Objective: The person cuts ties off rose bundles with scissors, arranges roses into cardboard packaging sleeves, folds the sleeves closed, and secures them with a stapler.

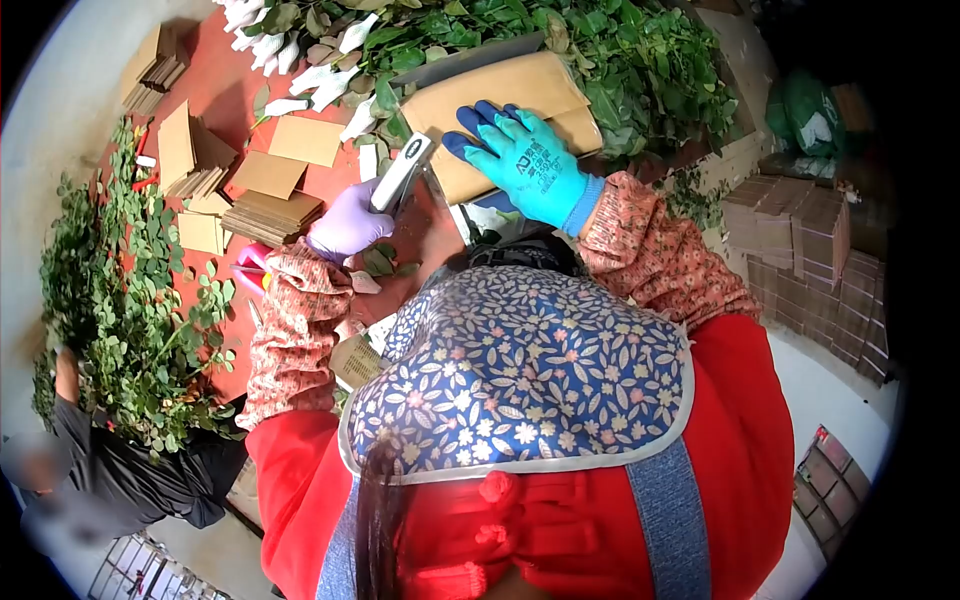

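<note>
The left hand [350, 230], in a thin purple glove, grasps a white stapler [402, 172]; the fingers are wrapped around its lower part. The front end of the stapler points away from the body and overlaps the left edge of the brown cardboard wrap [435, 112]. Whether the two touch cannot be determined.

The right hand [530, 165], in a turquoise glove with dark blue fingertips, lies palm down on the wrap. Its fingers are extended and slightly spread, not clenched.

The wrap lies in front of the body at the near side of the leafy stems [650, 85]. White sleeves [333, 90] are located beyond the left hand. Loose cardboard sheets [305, 140] and a cardboard stack [270, 216] lie on the red table [228, 70], left of the stapler. A pink object [252, 266] is beside the left forearm. At far left, a co-worker in dark clothing [150, 470] is next to a second pile of stems [125, 310].
</note>
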Demonstrator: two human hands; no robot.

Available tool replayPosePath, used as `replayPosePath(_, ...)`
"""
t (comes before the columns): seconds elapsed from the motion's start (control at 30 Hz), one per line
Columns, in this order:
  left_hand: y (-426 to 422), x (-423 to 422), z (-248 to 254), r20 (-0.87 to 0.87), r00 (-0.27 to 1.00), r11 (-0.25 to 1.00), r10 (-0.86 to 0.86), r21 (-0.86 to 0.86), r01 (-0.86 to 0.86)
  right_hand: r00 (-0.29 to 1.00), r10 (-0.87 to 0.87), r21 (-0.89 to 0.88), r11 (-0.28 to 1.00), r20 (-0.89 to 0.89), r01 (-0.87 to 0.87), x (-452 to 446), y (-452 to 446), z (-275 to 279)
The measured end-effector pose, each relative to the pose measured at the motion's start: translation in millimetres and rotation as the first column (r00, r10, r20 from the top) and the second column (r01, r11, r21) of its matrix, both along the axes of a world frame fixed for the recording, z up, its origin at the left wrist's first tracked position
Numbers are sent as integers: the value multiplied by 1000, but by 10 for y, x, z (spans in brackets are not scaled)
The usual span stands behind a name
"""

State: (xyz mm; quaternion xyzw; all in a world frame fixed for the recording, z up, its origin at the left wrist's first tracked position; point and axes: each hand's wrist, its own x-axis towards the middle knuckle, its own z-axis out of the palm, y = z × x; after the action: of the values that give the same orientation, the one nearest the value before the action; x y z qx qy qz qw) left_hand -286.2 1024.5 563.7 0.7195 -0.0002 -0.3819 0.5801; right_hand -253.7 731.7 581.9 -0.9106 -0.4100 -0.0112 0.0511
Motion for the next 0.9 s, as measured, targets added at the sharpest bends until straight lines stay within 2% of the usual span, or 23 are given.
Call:
replayPosePath(0.23, -12, 190, -35, -23, 995, 994, -98, -56, 96, 1000, 2, 12, 1000, 27, -2, 2, -7, 0)
replayPosePath(0.37, 80, 292, -112, -34, 979, 980, -199, -2, 199, 999, -18, 22, 1000, 40, 17, -4, 7, -12)
replayPosePath(0.47, 82, 332, -63, -8, 969, 969, -249, -3, 249, 997, -33, 31, 999, 64, 31, -10, 12, -25)
replayPosePath(0.53, 34, 352, 40, 47, 954, 955, -295, 56, 292, 997, -34, 35, 999, 74, 31, -22, 13, -28)
replayPosePath(0.57, 35, 362, 54, 47, 954, 955, -295, 56, 292, 997, -36, 32, 999, 73, 33, -23, 16, -23)
replayPosePath(0.63, 45, 392, 67, -75, 955, 956, -288, 31, 291, 997, -39, 29, 999, 74, 37, -21, 21, -12)
replayPosePath(0.77, 63, 408, 27, -29, 954, 954, -299, -30, 298, 996, -51, 20, 999, 77, 50, -40, 35, 29)
replayPosePath(0.9, -42, 441, 115, 13, 952, 943, -306, 144, 301, 996, -60, 30, 998, 62, 59, -38, 45, 31)
